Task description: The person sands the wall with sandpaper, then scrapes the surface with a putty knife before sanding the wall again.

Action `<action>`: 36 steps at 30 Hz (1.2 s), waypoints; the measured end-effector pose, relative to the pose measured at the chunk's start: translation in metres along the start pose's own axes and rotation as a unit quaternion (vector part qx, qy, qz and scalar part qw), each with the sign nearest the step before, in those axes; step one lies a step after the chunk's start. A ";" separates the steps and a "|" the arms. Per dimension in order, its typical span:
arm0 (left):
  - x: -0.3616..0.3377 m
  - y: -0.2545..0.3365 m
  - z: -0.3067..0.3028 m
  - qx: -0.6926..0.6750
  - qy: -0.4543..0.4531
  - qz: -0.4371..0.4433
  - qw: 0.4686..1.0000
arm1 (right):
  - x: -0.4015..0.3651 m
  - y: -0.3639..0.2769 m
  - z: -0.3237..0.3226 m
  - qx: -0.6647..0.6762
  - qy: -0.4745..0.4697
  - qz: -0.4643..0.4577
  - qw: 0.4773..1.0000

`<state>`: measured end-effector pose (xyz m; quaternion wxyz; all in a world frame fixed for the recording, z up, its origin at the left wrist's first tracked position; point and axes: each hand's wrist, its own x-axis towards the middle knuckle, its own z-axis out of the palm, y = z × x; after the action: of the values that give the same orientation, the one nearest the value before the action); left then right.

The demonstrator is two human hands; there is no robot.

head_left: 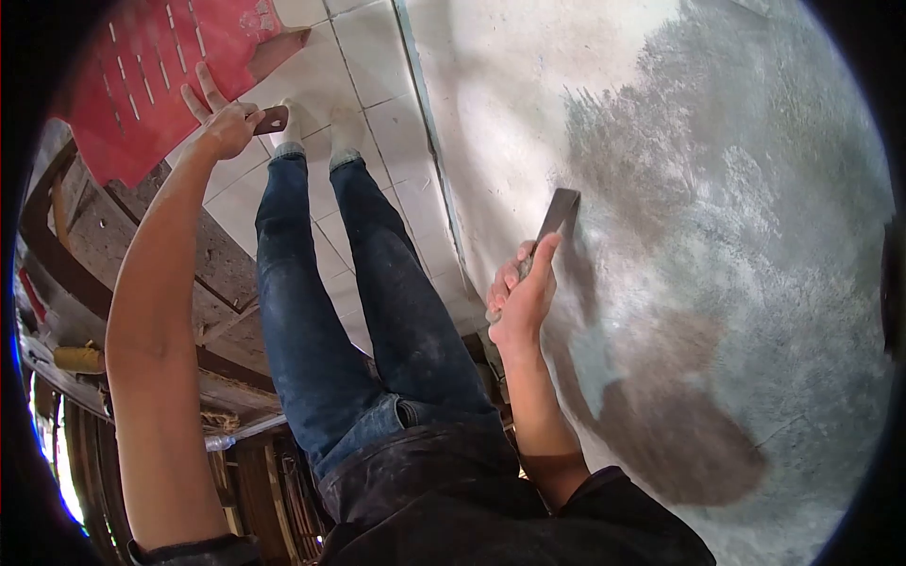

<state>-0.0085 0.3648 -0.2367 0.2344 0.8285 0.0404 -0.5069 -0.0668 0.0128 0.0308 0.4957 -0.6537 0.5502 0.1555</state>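
A person in a dark top and blue jeans (377, 274), seen from their own head camera, stands beside a wall (755, 274) streaked pale and dark grey, which fills the right of the view. The right hand (522, 300), close to the wall, is closed around a flat-bladed scraper (559, 215); its blade points away from the body, with the tip at or just beside the wall's surface. Whether they touch cannot be told.

Well left of the wall, the left hand (226, 129) has two fingers stretched out over a slatted red plastic piece (123, 90). A brown flat piece (271, 120) juts from under its thumb side; whether the hand grips it cannot be told. Pale floor tiles (382, 108) run along the wall's left side. Farther left from the wall lie a yellow cylinder (79, 359) and a clear bottle (219, 442).
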 end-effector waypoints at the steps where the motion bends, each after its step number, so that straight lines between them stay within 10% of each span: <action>1: 0.002 -0.001 0.001 -0.002 -0.001 -0.002 1.000 | 0.004 -0.002 0.007 -0.001 -0.009 -0.004 1.000; 36: 0.013 -0.017 0.015 -0.022 -0.005 0.033 0.999 | 0.016 -0.024 0.050 0.068 -0.026 -0.012 0.997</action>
<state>-0.0200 0.3712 -0.2595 0.2689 0.8215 0.0231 -0.5023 -0.0235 0.0421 0.0073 0.5555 -0.6204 0.5385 0.1288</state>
